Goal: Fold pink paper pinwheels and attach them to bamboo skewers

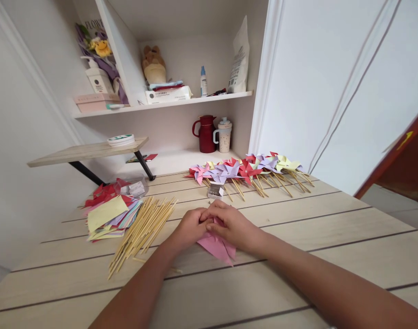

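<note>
A pink sheet of paper (217, 248) with cut, pointed flaps is gripped between my two hands above the middle of the table. My left hand (194, 224) is closed on its upper left part. From the other side, my right hand (231, 225) is closed over the same paper, its fingers meeting those of the left. The fingertips hide the paper's centre. Just beyond the hands stands a small open clear box (215, 190) with tiny dark pieces inside. Left of my left hand lies a loose pile of thin wooden sticks (143, 230).
Paper pinwheels (225, 171) on sticks lie in a row at the back right. A stack of coloured paper sheets (108, 214) and red cut paper (106, 194) sit at the left, near a small raised shelf (88, 153). A red jug (207, 135) and a cup (224, 136) stand behind.
</note>
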Motion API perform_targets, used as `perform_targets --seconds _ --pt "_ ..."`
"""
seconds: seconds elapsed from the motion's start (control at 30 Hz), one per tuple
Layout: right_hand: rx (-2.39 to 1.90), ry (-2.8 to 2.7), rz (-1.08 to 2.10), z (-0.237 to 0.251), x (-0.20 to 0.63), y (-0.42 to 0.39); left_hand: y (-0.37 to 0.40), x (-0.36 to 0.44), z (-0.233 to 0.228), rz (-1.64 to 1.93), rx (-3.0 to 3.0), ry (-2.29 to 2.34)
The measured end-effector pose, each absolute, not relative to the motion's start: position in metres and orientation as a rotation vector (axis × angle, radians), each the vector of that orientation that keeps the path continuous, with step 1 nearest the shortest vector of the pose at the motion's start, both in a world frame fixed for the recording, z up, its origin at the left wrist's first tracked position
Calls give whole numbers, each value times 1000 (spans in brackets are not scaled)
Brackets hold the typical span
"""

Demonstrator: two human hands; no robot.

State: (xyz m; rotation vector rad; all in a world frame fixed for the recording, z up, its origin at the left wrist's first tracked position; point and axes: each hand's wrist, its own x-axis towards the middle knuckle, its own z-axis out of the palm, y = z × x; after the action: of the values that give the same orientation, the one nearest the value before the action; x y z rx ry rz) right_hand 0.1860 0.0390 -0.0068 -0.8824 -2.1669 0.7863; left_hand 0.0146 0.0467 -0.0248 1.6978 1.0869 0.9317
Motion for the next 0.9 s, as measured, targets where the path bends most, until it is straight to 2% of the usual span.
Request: perform_targets --seconds 0.9 --pt "-944 -2355 648 -8 190 37 49 14 -27 816 1983 1179"
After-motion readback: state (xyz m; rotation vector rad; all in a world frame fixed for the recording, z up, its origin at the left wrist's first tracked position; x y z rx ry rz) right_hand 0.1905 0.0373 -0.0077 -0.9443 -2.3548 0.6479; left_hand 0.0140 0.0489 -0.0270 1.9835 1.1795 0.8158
